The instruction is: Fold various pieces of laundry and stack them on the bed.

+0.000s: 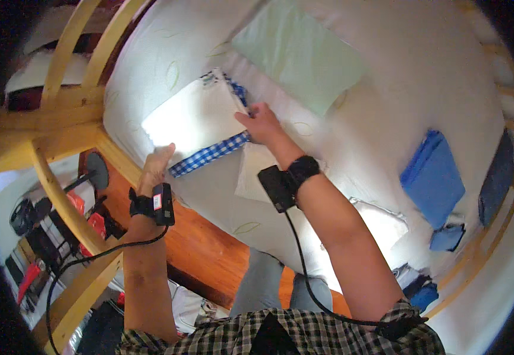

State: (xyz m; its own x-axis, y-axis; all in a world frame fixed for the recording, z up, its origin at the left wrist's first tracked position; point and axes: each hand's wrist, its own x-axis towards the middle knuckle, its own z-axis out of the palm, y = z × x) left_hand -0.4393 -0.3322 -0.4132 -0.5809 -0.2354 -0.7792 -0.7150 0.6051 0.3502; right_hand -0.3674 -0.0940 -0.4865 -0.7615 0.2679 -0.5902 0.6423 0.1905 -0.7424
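A white cloth with a blue-and-white checked border [209,155] lies on the pale bedding in front of me, brightly lit and partly washed out. At its lower left edge is my left hand [158,164]; its thumb rests over the cloth while the other fingers are mostly hidden. My right hand [261,125] pinches the cloth's right side by the checked band, thumb and forefinger close together. Just beyond lies a flat pale green cloth [304,53]. A folded cream cloth [254,174] sits below my right hand, partly behind my wrist.
Folded blue cloth [433,177], a small blue folded piece [447,236] and a dark grey-blue one [496,177] lie on the right. A white folded cloth [381,225] is beside my right forearm. Wooden bed rails [50,121] stand left. Cables run from both wrist devices.
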